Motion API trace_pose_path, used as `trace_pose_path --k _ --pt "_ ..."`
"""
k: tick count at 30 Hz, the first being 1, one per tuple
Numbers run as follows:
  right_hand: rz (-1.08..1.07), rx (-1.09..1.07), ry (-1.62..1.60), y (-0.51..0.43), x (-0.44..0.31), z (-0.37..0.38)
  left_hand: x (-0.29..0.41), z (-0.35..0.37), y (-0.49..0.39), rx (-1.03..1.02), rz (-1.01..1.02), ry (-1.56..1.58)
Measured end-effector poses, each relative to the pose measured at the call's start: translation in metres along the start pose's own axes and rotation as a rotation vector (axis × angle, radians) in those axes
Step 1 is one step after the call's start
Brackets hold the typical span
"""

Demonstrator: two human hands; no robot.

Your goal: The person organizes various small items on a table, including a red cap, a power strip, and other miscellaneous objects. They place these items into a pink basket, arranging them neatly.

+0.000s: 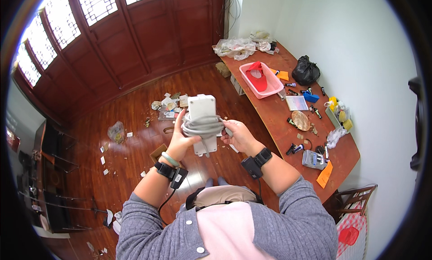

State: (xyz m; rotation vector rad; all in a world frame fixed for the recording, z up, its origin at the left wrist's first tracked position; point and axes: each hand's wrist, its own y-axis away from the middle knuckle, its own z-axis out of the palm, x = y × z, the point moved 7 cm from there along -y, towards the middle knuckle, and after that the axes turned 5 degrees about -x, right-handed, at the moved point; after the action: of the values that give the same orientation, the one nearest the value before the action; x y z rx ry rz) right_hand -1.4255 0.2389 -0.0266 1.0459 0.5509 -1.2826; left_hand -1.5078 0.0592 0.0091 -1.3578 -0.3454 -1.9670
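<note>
A white power strip point(202, 106), its underside with corner screws towards me, is held upright over the floor in front of me. Its grey cable point(202, 126) is wound in several loops around the strip's middle. My left hand point(182, 137) grips the strip and the coil from the left, thumb over the loops. On the right, my right hand point(238, 135) pinches the cable's end part between thumb and fingers, beside the coil. The exact shape of that end is partly hidden by the fingers.
To the right stands a brown table point(270, 125) bearing a pink basket point(261, 79) with a red cap, a black bag point(305, 71), flashlights and a grey case point(314, 159). Paper scraps and a cardboard box point(158, 153) lie on the wooden floor point(135, 179). Red panelled doors point(152, 34) stand ahead.
</note>
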Motion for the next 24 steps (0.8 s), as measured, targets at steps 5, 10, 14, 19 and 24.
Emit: trace_pose_path --k 5,10,14,19,24 --pt "-0.169 -0.018 0.524 0.02 -0.032 0.021 -0.009 -0.012 -0.001 0.044 -0.074 0.239" --pt "-0.444 0.105 0.756 0.033 -0.06 0.028 -0.029 -0.019 0.005 0.042 -0.248 0.574" --pt "-0.802 0.113 0.786 0.049 -0.086 0.033 -0.021 -0.01 0.005 -0.138 -0.174 0.957" --pt "-0.674 -0.286 0.4 0.051 -0.069 0.055 -0.014 -0.009 -0.003 -0.108 -0.104 0.991" --pt "-0.873 -0.269 0.843 0.057 -0.064 0.079 -0.012 -0.004 -0.009 -0.112 -0.09 1.004"
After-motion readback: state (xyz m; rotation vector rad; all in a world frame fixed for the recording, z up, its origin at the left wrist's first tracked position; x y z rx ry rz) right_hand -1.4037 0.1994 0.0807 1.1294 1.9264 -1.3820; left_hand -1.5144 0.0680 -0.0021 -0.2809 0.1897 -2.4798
